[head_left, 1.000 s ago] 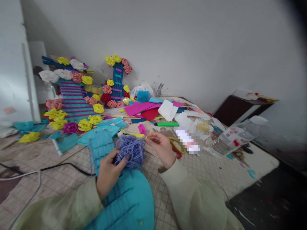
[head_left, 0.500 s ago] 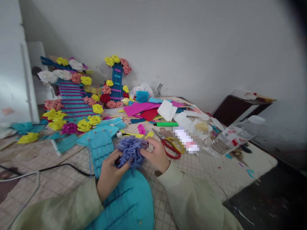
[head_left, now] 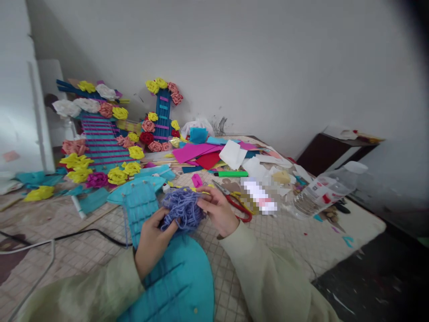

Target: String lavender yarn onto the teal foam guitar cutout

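A loose bundle of purple-blue yarn [head_left: 184, 208] is held between my two hands, above a turquoise board shaped like a stringed instrument [head_left: 181, 277]. My left hand [head_left: 154, 239] grips the bundle from its left side, thumb in front and fingers partly hidden behind the strands. On the right side, my right hand [head_left: 219, 210] pinches the yarn between thumb and fingers. Yarn strands run in rows across the board's narrow part, which has small pins along its top edge. Red-handled scissors [head_left: 239, 206] lie just right of my right hand.
Two boards with paper flowers [head_left: 103, 147] [head_left: 163, 112] lean against the wall. Coloured paper sheets [head_left: 191, 152] and a green marker [head_left: 233, 174] lie behind my hands. A plastic bottle [head_left: 326, 192] lies tilted at right. A black cable [head_left: 100, 232] crosses the left side.
My right hand has shifted slightly, its fingers straightening a little at the yarn's right side. The bundle has turned and spread slightly. My left hand stays nearly in place.
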Available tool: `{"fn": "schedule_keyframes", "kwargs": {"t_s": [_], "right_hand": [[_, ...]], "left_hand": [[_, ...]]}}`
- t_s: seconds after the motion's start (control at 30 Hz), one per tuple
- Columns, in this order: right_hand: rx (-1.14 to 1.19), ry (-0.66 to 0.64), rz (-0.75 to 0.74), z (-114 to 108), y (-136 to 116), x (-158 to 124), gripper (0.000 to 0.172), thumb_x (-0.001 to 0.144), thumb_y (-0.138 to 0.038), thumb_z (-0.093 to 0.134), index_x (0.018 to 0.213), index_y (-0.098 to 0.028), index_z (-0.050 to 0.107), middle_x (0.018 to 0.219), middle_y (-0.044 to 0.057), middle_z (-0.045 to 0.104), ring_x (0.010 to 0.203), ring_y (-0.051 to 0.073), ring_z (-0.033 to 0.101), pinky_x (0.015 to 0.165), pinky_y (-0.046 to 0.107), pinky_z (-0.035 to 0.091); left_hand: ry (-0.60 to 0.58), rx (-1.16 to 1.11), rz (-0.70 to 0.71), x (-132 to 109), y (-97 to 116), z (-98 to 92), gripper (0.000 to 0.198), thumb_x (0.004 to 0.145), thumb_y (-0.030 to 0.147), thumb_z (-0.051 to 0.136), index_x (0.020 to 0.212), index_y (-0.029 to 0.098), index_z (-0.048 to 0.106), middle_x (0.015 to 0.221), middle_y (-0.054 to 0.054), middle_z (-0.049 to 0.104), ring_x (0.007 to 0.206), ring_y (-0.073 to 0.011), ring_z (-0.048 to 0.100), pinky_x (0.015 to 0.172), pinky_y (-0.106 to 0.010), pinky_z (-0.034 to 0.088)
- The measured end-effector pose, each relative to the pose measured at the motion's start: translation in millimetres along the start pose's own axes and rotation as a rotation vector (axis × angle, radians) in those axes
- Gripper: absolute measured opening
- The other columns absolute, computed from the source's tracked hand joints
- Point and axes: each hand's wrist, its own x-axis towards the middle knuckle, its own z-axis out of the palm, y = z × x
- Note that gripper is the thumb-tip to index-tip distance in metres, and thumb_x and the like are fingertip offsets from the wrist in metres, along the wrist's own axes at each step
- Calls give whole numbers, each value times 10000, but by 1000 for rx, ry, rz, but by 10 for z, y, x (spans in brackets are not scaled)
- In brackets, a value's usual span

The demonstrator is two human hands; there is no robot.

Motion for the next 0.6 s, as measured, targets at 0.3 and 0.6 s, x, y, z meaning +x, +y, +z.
{"fn": "schedule_keyframes", "kwargs": {"t_s": [0.3, 0.6], "right_hand": [[236, -76, 198, -58, -99, 22, 287, 502, -205, 599, 788, -195, 586, 545, -41, 483, 507, 107, 427, 506, 238, 342], [-42, 95, 90, -95, 23, 65, 283, 561, -165, 647, 840, -180, 599, 687, -19, 598, 609, 120, 525, 578, 240, 400]], "left_hand": [[-65, -46, -9, -4, 4, -17, 142, 702, 310, 541, 691, 199, 630, 735, -18, 651, 748, -205, 579, 700, -300, 469], [-34, -31, -40, 8, -49, -21, 141, 676, 322, 573, 652, 204, 646, 670, 2, 657, 644, -180, 579, 609, -266, 468]]}}
